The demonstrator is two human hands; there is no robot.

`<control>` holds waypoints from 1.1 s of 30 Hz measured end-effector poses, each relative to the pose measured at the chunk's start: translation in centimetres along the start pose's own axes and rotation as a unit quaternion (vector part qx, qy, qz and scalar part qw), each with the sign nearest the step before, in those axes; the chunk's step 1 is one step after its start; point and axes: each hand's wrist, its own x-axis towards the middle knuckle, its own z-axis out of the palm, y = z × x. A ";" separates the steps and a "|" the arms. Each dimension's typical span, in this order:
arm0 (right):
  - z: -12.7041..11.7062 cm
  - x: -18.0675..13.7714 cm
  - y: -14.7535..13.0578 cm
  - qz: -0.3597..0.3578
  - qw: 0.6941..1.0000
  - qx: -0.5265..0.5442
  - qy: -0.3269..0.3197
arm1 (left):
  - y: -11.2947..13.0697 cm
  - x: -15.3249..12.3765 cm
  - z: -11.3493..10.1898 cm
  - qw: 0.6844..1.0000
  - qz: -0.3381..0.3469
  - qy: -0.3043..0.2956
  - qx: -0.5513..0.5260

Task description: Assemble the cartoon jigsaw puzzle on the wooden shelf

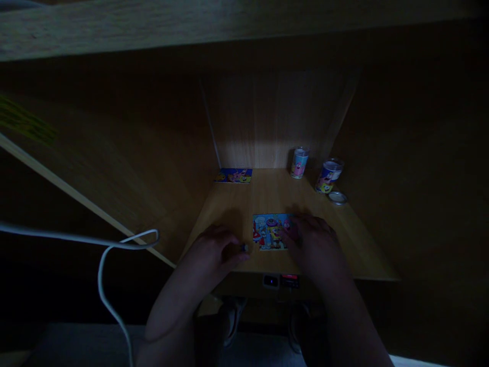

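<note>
At the bottom of the frame your two bare forearms reach up from either side of your shoes (233,321), which show dimly on the floor below the table (267,196). A white cable (103,270) hangs in a loop at lower left, well apart from your arms. On the table's front edge, between your wrists, sit a small blue-lit panel (270,281) and a red-lit panel (289,280). Your left hand (214,250) lies on the table with its fingers (233,253) pinching a small blue-and-white piece (244,248), too small and dark to make out exactly, just beside the lower left corner of a cartoon jigsaw puzzle (269,232). The puzzle lies flat near the table's front, at lower center. Your right hand (311,244) covers its right side, with the fingers (292,232) curled down onto it; you cannot tell whether they pinch anything. Farther off, a cartoon picture card (234,176) lies at the far left corner of the table. At the far right stand two clear cups (300,163) (328,176) with cartoon labels, and a round metal lid (337,198) lies flat just beside the nearer one, below a lit wooden back wall (267,122).
</note>
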 end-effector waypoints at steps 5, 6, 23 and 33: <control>0.0 0.0 0.0 0.000 1.000 0.000 -0.001 | 0.6 0.4 0.5 0.998 0.039 -0.019 -0.037; 0.0 0.0 0.0 0.000 1.000 0.000 -0.001 | 0.6 0.4 0.5 0.997 0.052 -0.021 -0.050; 0.0 0.0 -0.1 0.000 1.000 0.004 0.000 | 1.2 0.3 1.2 0.998 -0.003 -0.022 -0.054; -0.1 0.0 -0.2 0.004 1.000 -0.003 -0.003 | 1.8 1.3 2.5 0.997 0.007 0.006 -0.079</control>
